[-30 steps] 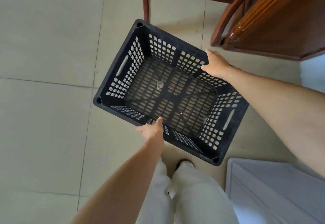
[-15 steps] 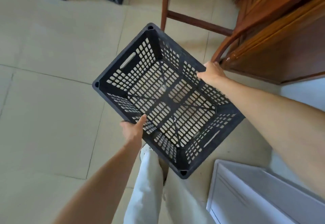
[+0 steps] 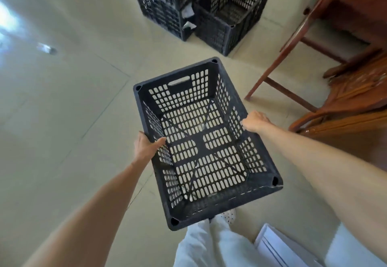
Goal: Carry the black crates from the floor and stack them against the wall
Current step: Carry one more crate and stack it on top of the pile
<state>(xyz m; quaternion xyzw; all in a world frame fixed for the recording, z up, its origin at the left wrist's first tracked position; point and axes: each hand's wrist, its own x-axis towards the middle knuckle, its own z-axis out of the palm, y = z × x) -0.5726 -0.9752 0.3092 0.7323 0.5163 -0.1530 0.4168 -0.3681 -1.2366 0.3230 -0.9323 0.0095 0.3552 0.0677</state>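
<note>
An empty black perforated crate hangs in the air in front of me, open side up, above the tiled floor. My left hand grips its left long rim, thumb inside the wall. My right hand grips the right long rim, fingers curled over the edge. Ahead, at the top of the view, a stack of black crates stands on the floor, and a single open black crate sits beside it on the right.
A wooden chair and carved wooden furniture stand to the right. A white flat object lies at the lower right near my legs. Pale tiled floor stretches to the left.
The crate has turned in my hands so its long axis now points ahead. The view has swung up and forward, bringing the stacked crates into sight.
</note>
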